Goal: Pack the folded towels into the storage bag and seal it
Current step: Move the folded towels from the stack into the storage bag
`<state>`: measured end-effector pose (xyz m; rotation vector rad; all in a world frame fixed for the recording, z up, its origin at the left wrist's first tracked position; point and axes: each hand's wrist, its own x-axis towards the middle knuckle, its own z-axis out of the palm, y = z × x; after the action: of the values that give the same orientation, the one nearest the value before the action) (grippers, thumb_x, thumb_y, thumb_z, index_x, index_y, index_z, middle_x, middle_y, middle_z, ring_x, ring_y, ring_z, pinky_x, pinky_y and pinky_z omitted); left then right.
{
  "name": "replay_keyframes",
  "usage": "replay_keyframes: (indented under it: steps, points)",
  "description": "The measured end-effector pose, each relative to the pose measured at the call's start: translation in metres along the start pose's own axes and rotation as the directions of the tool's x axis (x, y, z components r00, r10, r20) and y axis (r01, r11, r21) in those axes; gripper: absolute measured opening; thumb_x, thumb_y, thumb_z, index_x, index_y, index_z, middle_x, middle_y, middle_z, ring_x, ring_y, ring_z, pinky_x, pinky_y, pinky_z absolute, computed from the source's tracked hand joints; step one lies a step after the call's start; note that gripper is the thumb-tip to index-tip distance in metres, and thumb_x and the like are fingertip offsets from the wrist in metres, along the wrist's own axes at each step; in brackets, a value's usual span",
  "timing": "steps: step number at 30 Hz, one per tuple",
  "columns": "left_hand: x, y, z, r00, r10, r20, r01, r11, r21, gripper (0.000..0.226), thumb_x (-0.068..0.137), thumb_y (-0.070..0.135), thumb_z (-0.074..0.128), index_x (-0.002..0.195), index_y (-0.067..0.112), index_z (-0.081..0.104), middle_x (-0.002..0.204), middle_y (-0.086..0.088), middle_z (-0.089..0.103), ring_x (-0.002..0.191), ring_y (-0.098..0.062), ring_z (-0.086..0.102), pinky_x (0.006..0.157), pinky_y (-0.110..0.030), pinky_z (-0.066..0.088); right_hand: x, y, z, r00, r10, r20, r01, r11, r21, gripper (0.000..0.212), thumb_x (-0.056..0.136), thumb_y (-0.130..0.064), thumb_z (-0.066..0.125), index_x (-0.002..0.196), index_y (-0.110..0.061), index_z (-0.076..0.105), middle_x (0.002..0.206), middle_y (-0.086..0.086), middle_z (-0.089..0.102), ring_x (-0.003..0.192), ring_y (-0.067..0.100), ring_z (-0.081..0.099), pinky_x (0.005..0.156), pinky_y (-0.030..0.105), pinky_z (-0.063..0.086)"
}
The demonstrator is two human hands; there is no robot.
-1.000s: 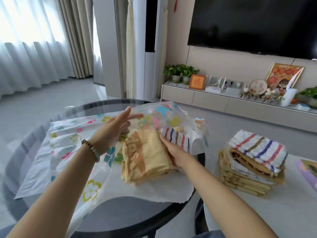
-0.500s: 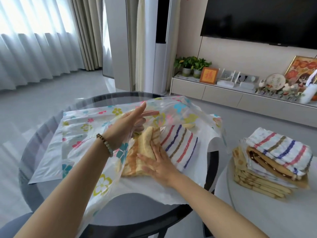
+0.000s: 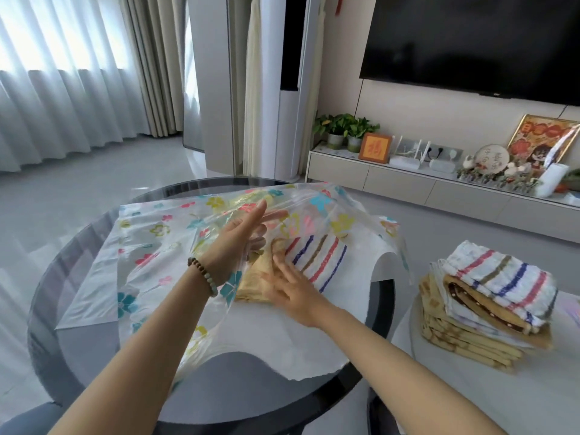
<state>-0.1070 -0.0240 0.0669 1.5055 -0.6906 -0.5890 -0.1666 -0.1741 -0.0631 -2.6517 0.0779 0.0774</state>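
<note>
A clear storage bag (image 3: 150,255) printed with coloured flowers lies across the round glass table (image 3: 47,309). My left hand (image 3: 241,240) lifts the bag's upper sheet at the mouth, fingers straight. Inside the mouth lie a yellow folded towel (image 3: 254,284) and a white striped towel (image 3: 317,259) side by side. My right hand (image 3: 292,287) presses flat on the yellow towel, fingers spread. A stack of folded towels (image 3: 483,306), with a striped one on top, sits on the white table at the right.
The white side table (image 3: 470,397) stands close to the glass table's right edge. A low TV cabinet (image 3: 408,180) with plants and ornaments runs along the far wall. Curtains hang at the left, with open floor behind the table.
My right hand has pushed the yellow towel further into the bag beside the striped towel. My left hand keeps the upper sheet raised. The view has shifted left.
</note>
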Motion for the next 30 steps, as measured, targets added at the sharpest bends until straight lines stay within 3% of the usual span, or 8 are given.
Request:
replay_keyframes:
  steps: [3, 7, 10, 13, 17, 21, 25, 30]
  points:
    - [0.001, -0.008, 0.009, 1.0, 0.006, -0.024, -0.007, 1.0, -0.022, 0.038, 0.073, 0.067, 0.038, 0.086, 0.052, 0.07, 0.101, 0.024, 0.051, 0.122, -0.025, 0.041, 0.103, -0.043, 0.034, -0.07, 0.005, -0.018, 0.981, -0.15, -0.121, 0.156, 0.987, 0.038, 0.042, 0.096, -0.047, 0.042, 0.136, -0.038, 0.045, 0.156, -0.01, 0.028, 0.142, 0.008, 0.024, 0.114, 0.031, 0.026]
    - [0.007, -0.024, 0.021, 0.999, -0.009, -0.046, 0.007, 0.999, -0.051, 0.04, 0.076, 0.066, 0.036, 0.087, 0.05, 0.07, 0.118, 0.019, 0.05, 0.123, -0.029, 0.04, 0.101, -0.037, 0.036, -0.15, 0.029, -0.057, 0.866, -0.211, -0.454, 0.215, 0.976, -0.045, 0.029, 0.093, -0.039, 0.053, 0.113, -0.023, 0.067, 0.121, -0.009, 0.064, 0.114, 0.004, 0.058, 0.096, 0.024, 0.047]
    - [0.011, -0.033, 0.032, 0.998, -0.023, -0.052, 0.019, 0.996, -0.083, 0.042, 0.074, 0.067, 0.037, 0.089, 0.045, 0.07, 0.113, 0.02, 0.055, 0.119, -0.015, 0.043, 0.102, -0.036, 0.034, -0.186, 0.064, -0.094, 0.81, -0.09, -0.579, 0.101, 0.995, -0.013, 0.025, 0.092, -0.037, 0.054, 0.11, -0.025, 0.066, 0.119, -0.015, 0.062, 0.113, -0.002, 0.055, 0.097, 0.017, 0.043]
    - [0.013, -0.036, 0.044, 0.999, -0.031, -0.039, 0.027, 0.996, -0.083, 0.044, 0.073, 0.069, 0.038, 0.092, 0.044, 0.069, 0.127, 0.007, 0.057, 0.123, -0.025, 0.043, 0.108, -0.047, 0.026, -0.204, 0.111, -0.122, 0.767, 0.099, -0.634, -0.102, 0.994, 0.031, 0.025, 0.091, -0.03, 0.059, 0.114, -0.024, 0.064, 0.124, -0.008, 0.06, 0.119, 0.008, 0.054, 0.101, 0.026, 0.042]
    - [0.015, -0.038, 0.056, 0.998, -0.047, -0.028, 0.045, 0.996, -0.077, 0.037, 0.077, 0.066, 0.035, 0.085, 0.05, 0.067, 0.125, 0.012, 0.046, 0.122, -0.02, 0.038, 0.092, -0.033, 0.03, -0.212, 0.166, -0.15, 0.697, 0.377, -0.61, -0.438, 0.898, 0.055, 0.051, 0.086, -0.034, 0.066, 0.132, -0.016, 0.052, 0.145, 0.005, 0.045, 0.135, 0.022, 0.04, 0.109, 0.032, 0.03]
    - [0.017, -0.041, 0.06, 0.995, -0.072, -0.063, 0.067, 0.995, -0.08, 0.036, 0.08, 0.066, 0.034, 0.08, 0.052, 0.067, 0.126, 0.009, 0.045, 0.12, -0.023, 0.039, 0.085, -0.03, 0.033, -0.217, 0.198, -0.163, 0.617, 0.596, -0.513, -0.631, 0.765, 0.13, 0.064, 0.084, -0.051, 0.062, 0.139, -0.023, 0.044, 0.15, 0.002, 0.041, 0.135, 0.025, 0.039, 0.109, 0.041, 0.036]
    - [0.019, -0.045, 0.056, 0.992, -0.104, -0.064, 0.101, 0.993, -0.059, 0.036, 0.076, 0.073, 0.033, 0.087, 0.059, 0.065, 0.136, 0.003, 0.043, 0.114, -0.022, 0.041, 0.097, -0.045, 0.028, -0.215, 0.213, -0.157, 0.614, 0.626, -0.481, -0.657, 0.743, 0.128, 0.065, 0.081, -0.063, 0.056, 0.136, -0.03, 0.046, 0.147, -0.001, 0.044, 0.132, 0.025, 0.042, 0.106, 0.041, 0.039]
    - [0.03, -0.056, 0.053, 0.986, -0.128, -0.107, 0.123, 0.991, -0.051, 0.076, 0.066, 0.079, 0.037, 0.126, 0.035, 0.054, 0.141, -0.01, 0.045, 0.117, -0.027, 0.046, 0.106, -0.051, 0.026, -0.209, 0.222, -0.15, 0.636, 0.539, -0.552, -0.676, 0.735, -0.062, 0.074, 0.075, -0.072, 0.055, 0.135, -0.029, 0.05, 0.143, -0.002, 0.05, 0.13, 0.022, 0.046, 0.102, 0.036, 0.039]
